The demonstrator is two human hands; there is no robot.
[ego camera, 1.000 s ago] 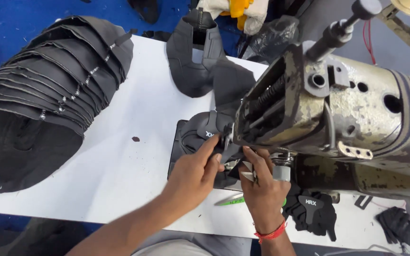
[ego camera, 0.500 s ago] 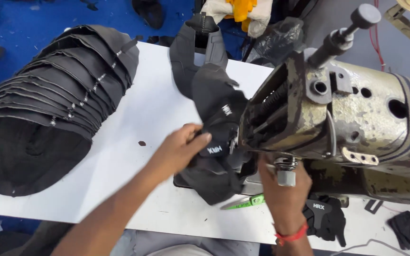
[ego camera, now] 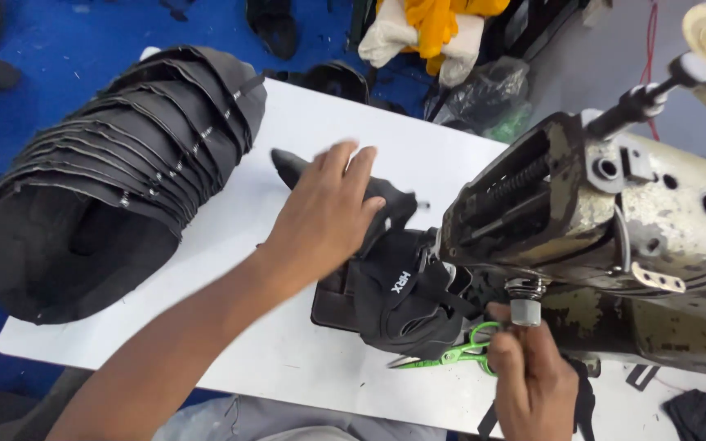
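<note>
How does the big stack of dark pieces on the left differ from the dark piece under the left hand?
The stack is many layered pieces nested together, lying untouched at the table's left end; the single piece is far smaller and crumpled beside the sewing machine. The left hand rests on the single piece, none on the stack. Both are dark fabric.

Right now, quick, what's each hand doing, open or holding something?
Left hand: open, fingers spread, palm down on the black fabric piece.
Right hand: fingers at the green scissors; grip cannot be told.
</note>
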